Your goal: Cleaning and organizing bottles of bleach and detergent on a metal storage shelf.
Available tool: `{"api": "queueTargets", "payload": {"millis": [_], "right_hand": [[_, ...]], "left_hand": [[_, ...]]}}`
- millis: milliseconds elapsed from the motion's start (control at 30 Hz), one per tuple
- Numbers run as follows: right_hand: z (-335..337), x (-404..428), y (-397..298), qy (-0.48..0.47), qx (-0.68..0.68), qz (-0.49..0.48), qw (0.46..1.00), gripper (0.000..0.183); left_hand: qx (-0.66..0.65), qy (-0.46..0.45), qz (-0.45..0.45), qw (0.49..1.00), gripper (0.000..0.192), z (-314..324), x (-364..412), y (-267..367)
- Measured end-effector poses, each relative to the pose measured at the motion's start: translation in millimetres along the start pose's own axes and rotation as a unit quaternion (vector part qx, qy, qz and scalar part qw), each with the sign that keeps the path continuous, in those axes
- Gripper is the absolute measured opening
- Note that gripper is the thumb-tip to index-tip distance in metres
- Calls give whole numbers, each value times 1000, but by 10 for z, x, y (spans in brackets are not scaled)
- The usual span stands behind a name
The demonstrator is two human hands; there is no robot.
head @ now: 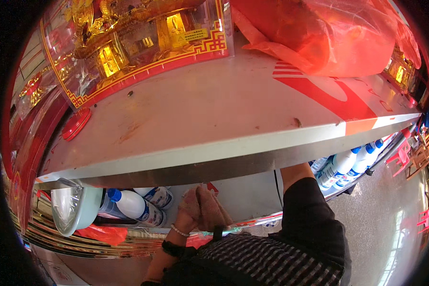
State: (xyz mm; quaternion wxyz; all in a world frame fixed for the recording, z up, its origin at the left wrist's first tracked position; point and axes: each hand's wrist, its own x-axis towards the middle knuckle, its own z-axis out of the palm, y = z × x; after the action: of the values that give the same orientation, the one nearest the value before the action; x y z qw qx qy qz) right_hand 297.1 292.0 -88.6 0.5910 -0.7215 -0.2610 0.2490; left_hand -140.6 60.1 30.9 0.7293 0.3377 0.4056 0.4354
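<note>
My left hand (186, 218), with a bead bracelet (180, 231) and a black band on the wrist, grips a bunched brownish-pink cloth (211, 211). It is over the lower shelf (246, 193), below the front edge of the upper shelf. Left of the cloth, white bottles with blue caps (132, 206) stand on that lower level. My right forearm (296, 174) reaches in beneath the upper shelf (186, 107), which hides the hand. More white-and-blue bottles (346, 162) are just to the right of that arm.
On the upper shelf are a boxed gold ornament (157, 39), a red plastic bag (354, 39) and a round red lid (76, 124). A pale green basin (87, 211) juts out at lower left. Pink chairs (401, 155) and wooden stools (419, 157) stand on the floor at right.
</note>
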Motion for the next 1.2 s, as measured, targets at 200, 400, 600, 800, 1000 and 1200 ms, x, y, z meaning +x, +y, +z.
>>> {"api": "queueTargets", "payload": {"millis": [200, 400, 600, 800, 1000, 1200], "right_hand": [[-119, 116, 182, -14, 18, 1, 1000, 82], [-204, 183, 242, -29, 10, -7, 999, 81], [-181, 262, 244, -40, 6, -12, 999, 79], [-133, 371, 264, -36, -12, -9, 999, 78], [44, 330, 138, -22, -56, -28, 998, 77], [91, -173, -275, 107, -182, -122, 970, 76]], "left_hand": [[176, 8, 62, 982, 22, -43, 9, -29], [528, 43, 182, 828, 20, 187, -93, 191], [472, 49, 128, 871, 39, -93, -8, -57], [299, 22, 207, 931, 31, -153, 98, -132], [-33, 45, -58, 997, 30, -261, 214, -134], [228, 10, 41, 973, 27, -65, 59, 17]]}}
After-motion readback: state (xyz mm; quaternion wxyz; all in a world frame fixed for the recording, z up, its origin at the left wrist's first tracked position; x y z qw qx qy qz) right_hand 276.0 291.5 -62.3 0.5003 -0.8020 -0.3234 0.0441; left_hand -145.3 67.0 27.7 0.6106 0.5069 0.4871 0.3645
